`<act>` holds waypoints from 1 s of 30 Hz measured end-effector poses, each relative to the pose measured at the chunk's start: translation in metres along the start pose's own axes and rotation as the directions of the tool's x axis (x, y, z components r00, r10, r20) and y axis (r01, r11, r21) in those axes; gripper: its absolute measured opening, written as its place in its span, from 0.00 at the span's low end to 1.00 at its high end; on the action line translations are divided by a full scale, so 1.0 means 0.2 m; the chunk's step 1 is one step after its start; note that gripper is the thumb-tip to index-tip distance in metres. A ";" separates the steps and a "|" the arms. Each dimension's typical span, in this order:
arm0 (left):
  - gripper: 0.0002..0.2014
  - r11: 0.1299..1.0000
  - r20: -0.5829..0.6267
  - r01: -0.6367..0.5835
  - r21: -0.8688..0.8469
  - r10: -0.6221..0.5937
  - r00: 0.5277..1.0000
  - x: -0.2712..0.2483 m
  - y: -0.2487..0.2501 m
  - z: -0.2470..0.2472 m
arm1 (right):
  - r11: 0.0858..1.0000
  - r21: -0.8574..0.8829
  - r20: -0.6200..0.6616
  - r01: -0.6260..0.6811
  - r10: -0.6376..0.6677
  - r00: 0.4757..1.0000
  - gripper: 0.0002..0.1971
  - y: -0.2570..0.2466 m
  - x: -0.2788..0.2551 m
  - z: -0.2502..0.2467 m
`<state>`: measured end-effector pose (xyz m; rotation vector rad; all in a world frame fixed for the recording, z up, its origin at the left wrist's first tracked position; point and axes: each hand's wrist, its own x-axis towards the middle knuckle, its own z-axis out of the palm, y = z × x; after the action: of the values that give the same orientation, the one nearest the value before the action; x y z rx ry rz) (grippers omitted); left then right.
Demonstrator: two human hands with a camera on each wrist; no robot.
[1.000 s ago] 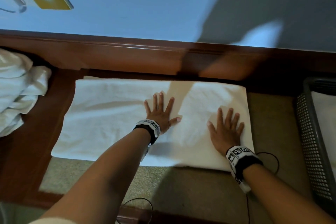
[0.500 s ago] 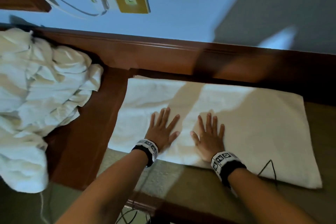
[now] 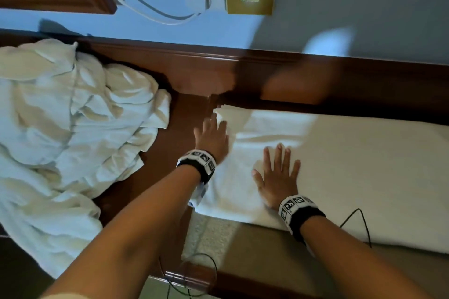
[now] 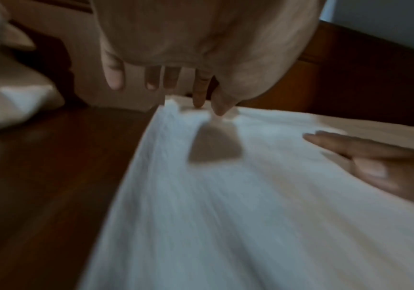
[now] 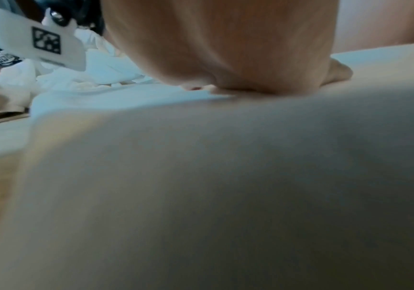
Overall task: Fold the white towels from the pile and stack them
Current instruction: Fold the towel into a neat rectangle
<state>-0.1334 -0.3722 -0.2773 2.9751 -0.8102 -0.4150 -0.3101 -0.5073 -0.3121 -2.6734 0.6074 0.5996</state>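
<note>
No readable text anywhere; the wristbands (image 3: 198, 161) carry only coded black-and-white markers.

Dark brown wooden desk (image 3: 170, 153) against the wall, with a beige inset pad (image 3: 243, 250) at its near right. Crumpled pile of white towels (image 3: 68, 128) lies on the left part; one flat white towel (image 3: 352, 165) is spread on the right, over the wood edge and pad, well apart from the pile.
</note>
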 end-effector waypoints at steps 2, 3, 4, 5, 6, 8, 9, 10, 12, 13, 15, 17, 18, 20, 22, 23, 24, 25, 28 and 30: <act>0.27 0.996 0.028 -0.092 0.010 0.091 0.995 0.14 -0.02 -0.05 | 1.000 0.015 -0.002 -0.011 0.011 1.000 0.37 -0.04 0.03 0.01; 0.27 0.991 0.051 -0.129 0.032 0.128 0.991 0.19 -0.03 -0.07 | 1.000 0.021 -0.010 -0.016 0.016 1.000 0.38 -0.05 0.03 0.01; 0.28 0.986 0.066 -0.155 0.063 0.151 0.986 0.24 -0.03 -0.08 | 1.000 0.022 -0.019 -0.022 0.022 1.000 0.38 -0.06 0.03 0.01; 0.27 0.981 0.073 -0.168 0.093 0.162 0.984 0.28 -0.03 -0.09 | 0.999 0.016 -0.023 -0.029 0.029 0.999 0.39 -0.06 0.04 0.02; 0.27 0.979 0.078 -0.170 0.114 0.162 0.984 0.31 -0.03 -0.10 | 0.999 0.012 -0.024 -0.036 0.036 0.999 0.39 -0.06 0.04 0.02; 0.27 0.981 0.091 -0.155 0.116 0.145 0.985 0.36 -0.04 -0.11 | 0.999 0.008 -0.032 -0.045 0.045 0.998 0.38 -0.07 0.04 0.03; 0.28 0.985 0.095 -0.140 0.100 0.131 0.987 0.37 -0.05 -0.11 | 0.999 0.004 -0.038 -0.046 0.046 0.998 0.38 -0.07 0.04 0.03; 0.30 0.988 0.107 -0.130 0.083 0.121 0.987 0.39 -0.07 -0.10 | 0.999 0.000 -0.045 -0.049 0.049 0.998 0.38 -0.07 0.05 0.04; 0.33 0.990 0.129 -0.127 0.058 0.119 0.985 0.41 -0.08 -0.09 | 0.999 -0.001 -0.064 -0.052 0.052 0.997 0.38 -0.08 0.05 0.04; 0.32 0.991 0.122 -0.126 0.049 0.119 0.985 0.42 -0.09 -0.09 | 0.999 -0.002 -0.072 -0.051 0.051 0.996 0.38 -0.08 0.05 0.04; 0.26 0.990 0.076 -0.129 0.051 0.125 0.989 0.43 -0.09 -0.10 | 0.999 -0.004 -0.081 -0.048 0.047 0.996 0.38 -0.08 0.05 0.04; 0.19 0.984 0.028 -0.149 0.095 0.147 0.989 0.44 -0.09 -0.11 | 0.999 0.000 -0.083 -0.045 0.045 0.996 0.38 -0.08 0.04 0.04; 0.17 0.983 0.016 -0.149 0.111 0.148 0.989 0.46 -0.10 -0.11 | 0.999 0.003 -0.085 -0.046 0.046 0.995 0.38 -0.08 0.04 0.04; 0.19 0.986 -0.014 -0.109 0.127 0.112 0.994 0.47 -0.12 -0.12 | 0.999 0.003 -0.087 -0.048 0.048 0.995 0.38 -0.07 0.05 0.04; 0.26 0.990 -0.051 -0.030 0.139 0.038 0.998 0.48 -0.13 -0.12 | 0.999 0.002 -0.083 -0.048 0.048 0.995 0.38 -0.07 0.05 0.05; 0.30 0.992 -0.069 0.007 0.125 0.001 0.998 0.47 -0.12 -0.12 | 0.999 0.006 -0.082 -0.047 0.047 0.996 0.38 -0.07 0.05 0.04; 0.33 0.994 -0.080 0.020 0.105 -0.012 0.997 0.44 -0.10 -0.13 | 0.999 0.011 -0.082 -0.046 0.046 0.996 0.38 -0.07 0.05 0.05; 0.34 0.996 -0.074 -0.005 0.092 0.012 0.997 0.40 -0.06 -0.13 | 0.999 0.011 -0.082 -0.046 0.046 0.996 0.38 -0.07 0.05 0.05; 0.34 0.951 0.131 -0.287 0.116 0.272 0.953 0.17 0.05 -0.04 | 0.999 0.012 -0.087 -0.052 0.053 0.995 0.38 -0.06 0.06 0.05; 0.35 0.882 0.257 -0.465 0.078 0.433 0.864 -0.02 0.06 0.07 | 0.998 0.019 -0.077 -0.058 0.060 0.995 0.38 -0.06 0.06 0.05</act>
<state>-0.1461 -0.3807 -0.2894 2.7453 -1.5731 -0.7103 -0.2980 -0.4965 -0.3222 -2.6814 0.7121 0.5053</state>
